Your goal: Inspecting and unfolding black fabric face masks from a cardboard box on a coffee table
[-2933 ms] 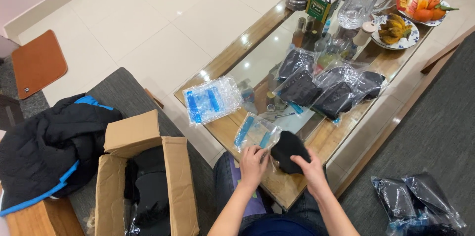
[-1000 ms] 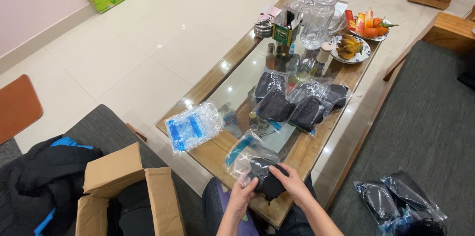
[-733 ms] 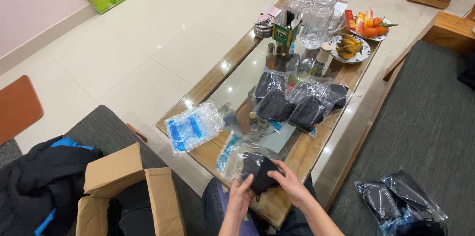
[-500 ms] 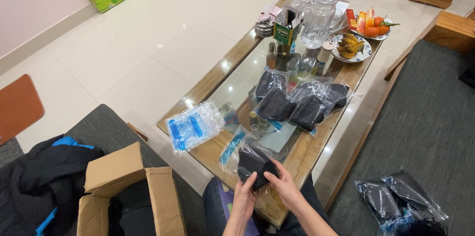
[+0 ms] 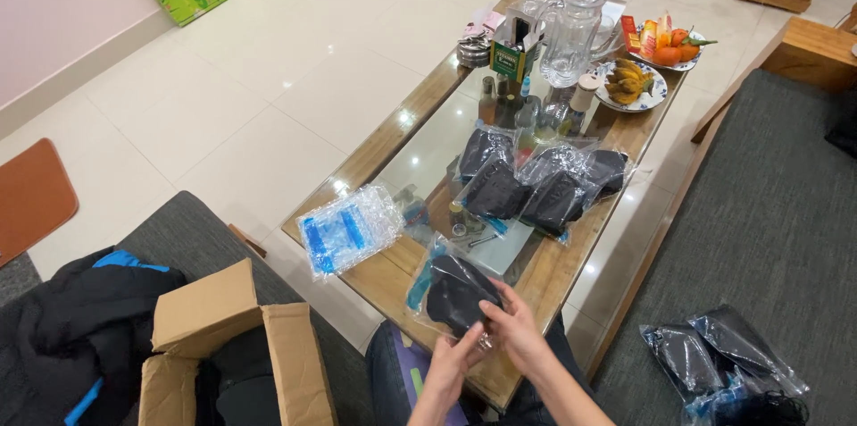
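Note:
A black folded cloth item sits inside a clear plastic bag (image 5: pixel 451 290) at the near end of the glass-topped wooden table (image 5: pixel 384 274). My right hand (image 5: pixel 516 332) grips the bag's near edge. My left hand (image 5: pixel 453 362) pinches the same edge from below. Both hands meet at the bag's opening. Several more bagged black items (image 5: pixel 527 183) lie in a pile at the middle of the table.
A stack of clear bags with blue print (image 5: pixel 348 229) lies at the table's left edge. An open cardboard box (image 5: pixel 228 346) and a black jacket (image 5: pixel 76 337) are on my left. Bottles, a glass pitcher (image 5: pixel 571 29) and a fruit plate (image 5: pixel 634 82) stand far. More bagged items (image 5: pixel 723 359) lie right.
The black item, earlier held outside beside the bag, has gone into the clear bag. My hands have moved to the bag's near edge. The view has shifted toward the table's far end.

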